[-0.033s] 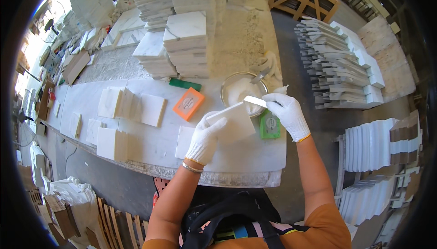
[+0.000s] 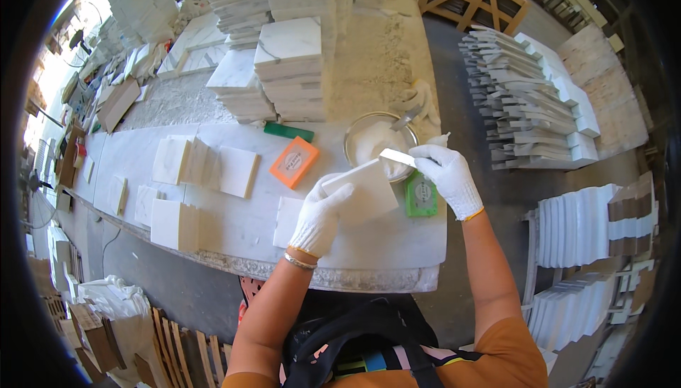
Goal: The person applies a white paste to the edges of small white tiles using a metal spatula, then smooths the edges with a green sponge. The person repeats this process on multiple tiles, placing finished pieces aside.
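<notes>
My left hand (image 2: 321, 218), in a white knit glove, grips a white marble tile (image 2: 369, 193) by its left side, tilted above the table. My right hand (image 2: 445, 175), gloved alike, pinches a slim white block (image 2: 399, 157) whose tip is at the tile's upper edge; I cannot tell whether they touch. Just behind them stands a round metal bowl (image 2: 369, 132) of white powder, a tool handle leaning on its rim. A green block (image 2: 421, 196) lies beneath my right hand. An orange block (image 2: 294, 162) and a dark green bar (image 2: 289, 132) rest beyond my left hand.
Loose and stacked tiles (image 2: 174, 226) stand on the left of the marble-topped table (image 2: 241, 239). Tall tile stacks (image 2: 289, 69) rise behind. A crumpled glove-like cloth (image 2: 423, 104) lies past the bowl. Stone strips (image 2: 518, 104) are piled off the table's right side.
</notes>
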Demonstrator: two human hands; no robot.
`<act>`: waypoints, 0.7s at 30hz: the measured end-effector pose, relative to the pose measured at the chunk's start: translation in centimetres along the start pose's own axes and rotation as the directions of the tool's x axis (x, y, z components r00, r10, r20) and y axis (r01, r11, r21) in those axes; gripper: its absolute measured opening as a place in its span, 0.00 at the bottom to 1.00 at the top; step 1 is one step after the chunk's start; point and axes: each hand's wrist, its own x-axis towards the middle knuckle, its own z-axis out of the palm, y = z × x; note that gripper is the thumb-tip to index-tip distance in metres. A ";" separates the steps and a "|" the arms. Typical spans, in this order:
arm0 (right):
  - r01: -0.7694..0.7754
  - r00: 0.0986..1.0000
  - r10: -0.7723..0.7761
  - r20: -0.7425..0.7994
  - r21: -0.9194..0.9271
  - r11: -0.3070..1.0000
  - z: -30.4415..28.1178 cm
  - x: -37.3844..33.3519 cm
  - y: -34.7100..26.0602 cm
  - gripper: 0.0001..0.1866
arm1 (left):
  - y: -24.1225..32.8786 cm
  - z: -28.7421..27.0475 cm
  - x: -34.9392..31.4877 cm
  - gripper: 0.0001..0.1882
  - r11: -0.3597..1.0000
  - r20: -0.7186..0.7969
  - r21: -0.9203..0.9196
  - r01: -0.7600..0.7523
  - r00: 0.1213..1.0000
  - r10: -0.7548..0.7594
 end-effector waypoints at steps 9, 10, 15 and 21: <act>-0.131 0.990 0.125 0.061 0.111 0.985 1.0 0.9 0.6 0.12 | -0.8 -0.7 0.9 0.20 0.998 -0.003 -0.025 0.052 0.999 -0.052; -0.162 0.986 0.152 0.075 0.149 0.975 1.0 0.9 0.3 0.13 | -0.7 -0.5 0.8 0.20 0.998 -0.010 -0.023 0.057 0.998 -0.057; -0.324 0.945 0.288 0.155 0.341 0.882 0.4 0.7 -1.2 0.13 | -0.9 -0.9 1.2 0.19 0.998 -0.025 -0.005 0.066 0.998 -0.066; -0.349 0.937 0.306 0.169 0.407 0.844 -0.5 0.3 -1.4 0.15 | -1.1 -1.1 1.5 0.19 0.995 -0.037 -0.014 0.101 0.994 -0.102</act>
